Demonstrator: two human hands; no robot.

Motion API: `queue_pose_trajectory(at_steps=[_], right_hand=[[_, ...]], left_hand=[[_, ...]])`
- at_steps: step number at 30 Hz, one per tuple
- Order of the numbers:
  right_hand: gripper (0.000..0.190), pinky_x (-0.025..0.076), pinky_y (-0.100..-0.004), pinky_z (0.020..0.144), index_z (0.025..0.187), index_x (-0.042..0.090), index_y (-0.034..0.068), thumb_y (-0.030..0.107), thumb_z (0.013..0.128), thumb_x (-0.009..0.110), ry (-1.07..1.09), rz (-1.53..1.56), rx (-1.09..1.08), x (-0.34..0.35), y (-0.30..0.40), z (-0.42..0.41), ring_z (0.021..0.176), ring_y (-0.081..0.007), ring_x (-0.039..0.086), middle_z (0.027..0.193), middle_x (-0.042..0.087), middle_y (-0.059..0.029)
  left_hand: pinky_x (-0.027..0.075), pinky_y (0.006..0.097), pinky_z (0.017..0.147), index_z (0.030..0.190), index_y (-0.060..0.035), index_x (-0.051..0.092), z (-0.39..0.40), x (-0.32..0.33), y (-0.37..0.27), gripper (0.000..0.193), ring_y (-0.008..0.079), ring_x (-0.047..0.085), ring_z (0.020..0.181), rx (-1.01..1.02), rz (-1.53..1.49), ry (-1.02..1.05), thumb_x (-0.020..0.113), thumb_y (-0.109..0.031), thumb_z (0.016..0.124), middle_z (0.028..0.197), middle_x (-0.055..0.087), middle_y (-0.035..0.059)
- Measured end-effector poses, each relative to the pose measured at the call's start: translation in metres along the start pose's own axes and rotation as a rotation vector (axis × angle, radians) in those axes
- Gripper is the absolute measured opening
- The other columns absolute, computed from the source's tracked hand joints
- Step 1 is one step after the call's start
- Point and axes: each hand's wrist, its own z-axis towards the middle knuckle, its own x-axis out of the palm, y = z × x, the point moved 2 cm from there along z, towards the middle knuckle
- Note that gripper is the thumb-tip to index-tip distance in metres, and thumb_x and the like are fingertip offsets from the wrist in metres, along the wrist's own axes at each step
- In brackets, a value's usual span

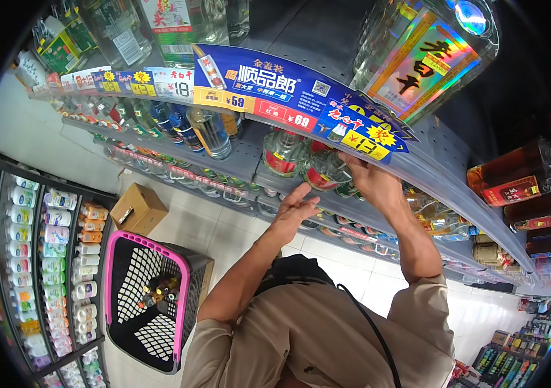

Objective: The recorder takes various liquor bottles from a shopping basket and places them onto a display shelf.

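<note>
My right hand (372, 182) reaches under the price strip to a clear glass bottle (321, 178) with a red label. Its fingers are on the upper right side of that bottle, and the strip hides part of the grip. Just left stands a similar clear bottle (284, 154), also red-labelled, on the same grey shelf (249, 167). My left hand (296, 213) is held in front of the shelf edge, palm turned up and fingers apart, with nothing in it. Its fingertips come close to the base of the bottle at my right hand.
Large liquor bottles (421, 63) stand on the upper shelf, above a protruding price strip (275, 87). A black shopping basket with a pink rim (184, 291) holds several small bottles. Behind it are a cardboard box (138, 208) and shelves of toiletry bottles (55, 264). Dark bottles (515, 174) stand at right.
</note>
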Motion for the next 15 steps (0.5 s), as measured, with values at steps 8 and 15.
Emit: queue_pose_trajectory(at_steps=[8,15], right_hand=[[0.013,0.050,-0.0388,0.066,0.095,0.068,0.006,0.013,0.085,0.064,-0.109,-0.324,-0.272,0.006,-0.017,0.009,0.073,-0.0281,0.064,0.083,0.068,-0.0099],[0.006,0.047,-0.0417,0.057,0.079,0.066,0.007,0.009,0.077,0.060,-0.225,-0.629,-0.556,0.006,-0.027,0.011,0.061,-0.0304,0.061,0.069,0.063,-0.0118]], left_hand=[[0.044,0.0385,0.099,0.142,-0.0015,0.028,-0.005,0.000,-0.002,0.060,0.0279,0.043,0.127,0.004,0.004,0.000,0.057,-0.005,0.090,0.146,0.031,0.0147],[0.041,0.0433,0.102,0.141,-0.0038,0.032,-0.010,-0.007,0.005,0.057,0.0294,0.043,0.127,0.045,-0.023,-0.008,0.057,-0.003,0.089,0.145,0.032,0.0139]])
